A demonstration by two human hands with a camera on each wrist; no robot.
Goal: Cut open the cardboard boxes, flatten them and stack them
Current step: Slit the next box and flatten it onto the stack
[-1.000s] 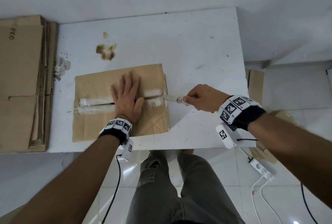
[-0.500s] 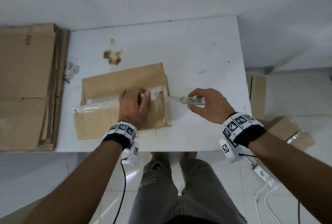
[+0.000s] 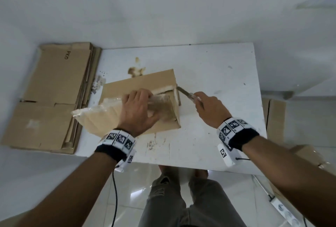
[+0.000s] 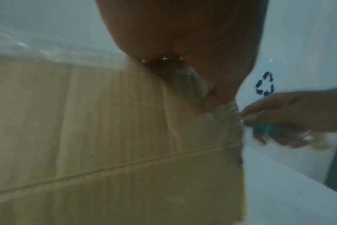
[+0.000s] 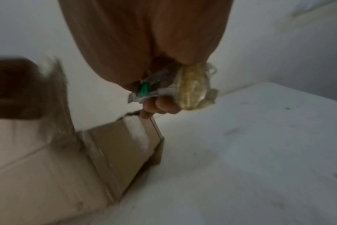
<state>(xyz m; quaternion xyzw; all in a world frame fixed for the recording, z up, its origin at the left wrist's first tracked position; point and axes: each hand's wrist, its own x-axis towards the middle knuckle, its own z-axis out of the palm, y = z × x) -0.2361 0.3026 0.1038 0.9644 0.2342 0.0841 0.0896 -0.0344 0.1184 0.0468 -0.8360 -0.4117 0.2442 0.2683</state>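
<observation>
White surface (image 3: 209, 84) against a pale wall, tiled floor below.
Left hand (image 3: 138, 110) grips the box (image 3: 138, 84) flap; right hand (image 3: 211, 108) clutches a knife (image 3: 185, 93); flattened cardboard (image 3: 51, 95) at nine o'clock.

I see a white bench (image 3: 209, 99) w/ brown stains near its far edge, pushed against a plain white wall (image 3: 163, 8). Glossy white tile floor (image 3: 127, 190) below the bench's near edge. White power strip (image 3: 283, 212) on the floor, right of the bench. Light's dim, even.
</observation>
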